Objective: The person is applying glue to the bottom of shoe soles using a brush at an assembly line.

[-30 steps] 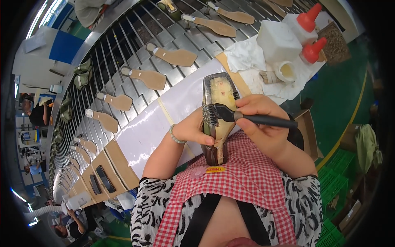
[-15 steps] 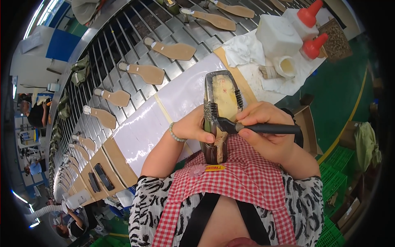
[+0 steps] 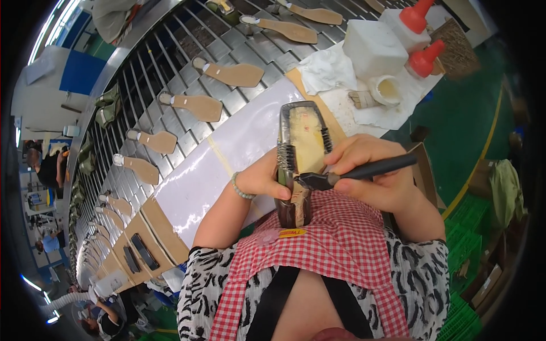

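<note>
At centre, the brush point(image 3: 389, 166) is black, the shoe's underside point(image 3: 306, 139) pale yellow. At lower centre, a red-and-white checked apron point(image 3: 324, 250) lies over a white shirt point(image 3: 418, 284) streaked black. Upper right, the bottle caps point(image 3: 422, 61) are red.

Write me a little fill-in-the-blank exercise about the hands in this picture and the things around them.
1. The left hand grips a shoe, and a beaded bracelet circles the ____ wrist.
2. The right hand holds a brush with a ____ handle.
3. The nozzle caps at upper right are ____.
4. The plastic crates at lower right are ____.
Missing words: left; black; red; green.
</note>
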The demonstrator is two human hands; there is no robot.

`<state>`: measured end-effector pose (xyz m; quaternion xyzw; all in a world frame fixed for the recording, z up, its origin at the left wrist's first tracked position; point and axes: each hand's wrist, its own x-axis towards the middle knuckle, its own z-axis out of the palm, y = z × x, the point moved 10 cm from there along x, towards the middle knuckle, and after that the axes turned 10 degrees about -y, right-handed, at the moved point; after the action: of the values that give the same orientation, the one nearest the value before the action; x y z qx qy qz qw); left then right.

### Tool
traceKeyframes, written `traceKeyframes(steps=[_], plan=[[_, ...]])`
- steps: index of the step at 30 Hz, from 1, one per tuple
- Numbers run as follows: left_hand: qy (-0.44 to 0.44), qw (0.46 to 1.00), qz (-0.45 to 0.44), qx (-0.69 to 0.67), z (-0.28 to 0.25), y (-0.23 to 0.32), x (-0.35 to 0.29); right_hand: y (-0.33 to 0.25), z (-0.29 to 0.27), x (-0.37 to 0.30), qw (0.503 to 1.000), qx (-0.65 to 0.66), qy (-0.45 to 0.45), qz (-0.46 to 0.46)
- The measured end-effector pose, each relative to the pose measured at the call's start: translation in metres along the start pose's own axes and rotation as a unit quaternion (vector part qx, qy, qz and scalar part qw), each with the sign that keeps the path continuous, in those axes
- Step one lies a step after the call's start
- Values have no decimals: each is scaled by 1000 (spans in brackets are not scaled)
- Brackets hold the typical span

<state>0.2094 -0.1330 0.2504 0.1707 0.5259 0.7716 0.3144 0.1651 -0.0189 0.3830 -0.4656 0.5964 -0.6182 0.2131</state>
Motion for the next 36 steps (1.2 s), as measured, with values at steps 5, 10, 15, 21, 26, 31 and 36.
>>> traceKeyframes(steps=[5,10,15,21,26,31,36], plan=[[48,999,21,-17,-11,-29,-26,1,-93,-39,968,-83,226,69],[195,967,67,-152,-51,-50,-42,35,-177,-64,873,-324,293,217],[244,947,149,-149,-59,-5,-46,75,-192,-61,835,-404,220,300],[246,948,153,-130,-57,2,-49,88,-191,-63,858,-352,196,318],[239,949,148,-142,-52,-5,-48,97,-201,-94,915,-75,295,263],[212,954,139,-160,-51,-5,-41,149,-190,-132,832,305,421,195],[185,957,129,-185,-49,-3,-40,185,-172,-147,714,402,524,232]])
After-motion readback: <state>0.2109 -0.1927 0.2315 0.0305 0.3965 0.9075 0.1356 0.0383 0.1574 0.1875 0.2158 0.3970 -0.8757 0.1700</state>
